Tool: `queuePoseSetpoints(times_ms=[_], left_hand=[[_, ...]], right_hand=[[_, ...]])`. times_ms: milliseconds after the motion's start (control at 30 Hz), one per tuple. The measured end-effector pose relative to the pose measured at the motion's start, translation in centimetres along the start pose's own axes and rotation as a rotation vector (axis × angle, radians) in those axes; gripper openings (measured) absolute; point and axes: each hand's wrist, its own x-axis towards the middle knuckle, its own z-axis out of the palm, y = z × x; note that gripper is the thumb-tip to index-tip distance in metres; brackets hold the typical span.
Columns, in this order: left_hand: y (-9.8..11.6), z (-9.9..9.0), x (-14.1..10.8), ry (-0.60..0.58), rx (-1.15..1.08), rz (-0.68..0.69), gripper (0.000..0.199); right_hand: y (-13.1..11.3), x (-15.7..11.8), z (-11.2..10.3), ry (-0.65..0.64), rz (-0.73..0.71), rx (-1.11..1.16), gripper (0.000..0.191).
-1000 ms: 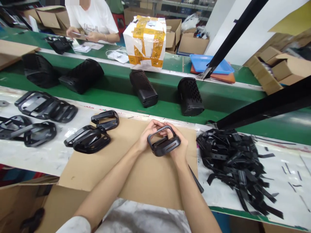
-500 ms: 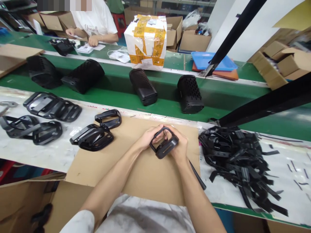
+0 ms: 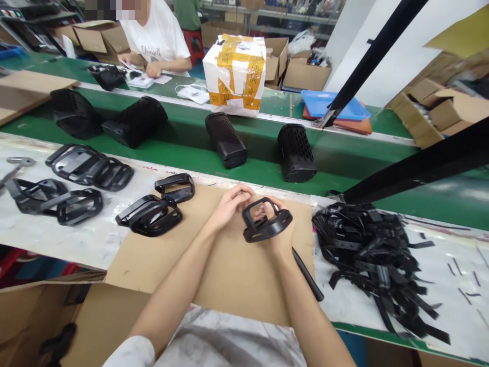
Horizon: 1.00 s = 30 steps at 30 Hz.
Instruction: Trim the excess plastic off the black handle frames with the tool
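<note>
In my right hand [image 3: 281, 232] is a black plastic bracket [image 3: 263, 233], a rounded slotted base with a raised loop. My fingers wrap round its right and far side, and it hangs tilted above the brown cardboard sheet [image 3: 229, 275]. Just left of the bracket, apart from it, my left hand [image 3: 234, 203] has its fingers curled together. What lies between those fingertips, if anything, is too small to make out. A black rod-like tool [image 3: 308, 275] lies by my right forearm. Similar brackets [image 3: 156, 216] rest on the cardboard's left edge.
More brackets [image 3: 89, 165] and a metal hammer-like tool [image 3: 19, 162] lie at left. A heap of black strips [image 3: 362, 255] sits at right. Black perforated housings [image 3: 297, 153] stand along the green channel. Black posts [image 3: 412, 165] slant in at right. Across the bench, a person [image 3: 156, 46] handles papers.
My left hand has come away from the bracket, up and to the left. The right hand has turned the bracket and shifted it slightly right. The whole view has moved a little.
</note>
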Motion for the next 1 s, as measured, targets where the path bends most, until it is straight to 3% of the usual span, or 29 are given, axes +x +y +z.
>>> queuePoseSetpoints(times_ms=[67,167,267,367,433,500,600,700,1000], left_hand=[[0.0,0.3,-0.3,-0.044,-0.015,0.064,0.039],[-0.4,1.2,-0.7,-0.161,-0.046,-0.009,0.049],[-0.6,1.4,-0.6,0.041,0.023,0.041,0.047],[-0.5,0.8,-0.2,0.176,0.072,0.068,0.045],[-0.6,0.4,0.0,0.134,0.053,-0.019,0.041],[-1.0,0.2,-0.1,0.027,0.0,-0.112,0.034],[-1.6,0.7,-0.4,-0.136,-0.124,-0.207,0.027],[-1.8,1.3,-0.5,-0.236,-0.153,-0.276,0.031],[-2.3,1.6,0.0,-0.233,-0.037,-0.192,0.046]], right_hand=[[0.2,0.0,0.2,-0.035,0.112,0.185,0.041],[0.4,0.2,0.3,-0.131,0.18,0.32,0.043],[0.4,0.3,0.2,-0.132,0.112,0.215,0.046],[0.7,0.3,0.0,-0.036,-0.067,0.041,0.071],[0.9,0.2,-0.3,0.007,-0.187,-0.038,0.082],[1.2,0.1,-0.8,0.019,-0.246,-0.133,0.072],[1.2,0.3,-1.6,0.023,-0.213,-0.253,0.045],[0.8,0.7,-2.1,0.016,-0.162,-0.289,0.044],[0.0,0.9,-2.3,-0.038,-0.113,-0.274,0.053]])
